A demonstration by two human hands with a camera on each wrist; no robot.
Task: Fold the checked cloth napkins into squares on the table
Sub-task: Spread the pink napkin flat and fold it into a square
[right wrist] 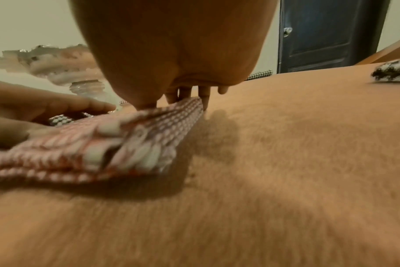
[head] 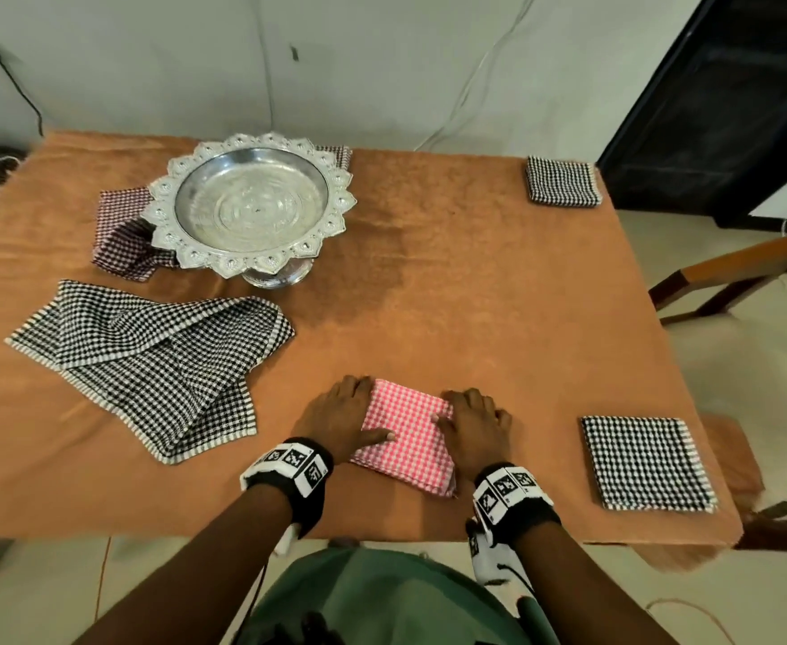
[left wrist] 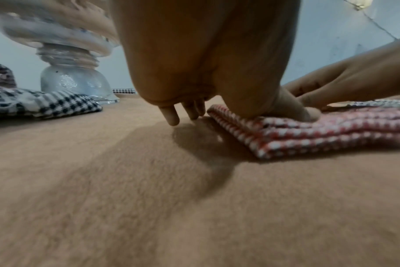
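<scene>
A pink checked napkin, folded into a thick square, lies near the table's front edge. My left hand rests on its left side: the thumb presses on top and the fingers reach down to the table past the far left corner. My right hand lies on the right side, thumb on the cloth and fingers at the far right corner. In the left wrist view the napkin shows several stacked layers. A crumpled black-and-white napkin lies unfolded to the left.
Two folded black-and-white squares sit at front right and back right. A silver pedestal tray stands at back left over a maroon checked napkin. An orange cloth covers the table. A wooden chair stands at right.
</scene>
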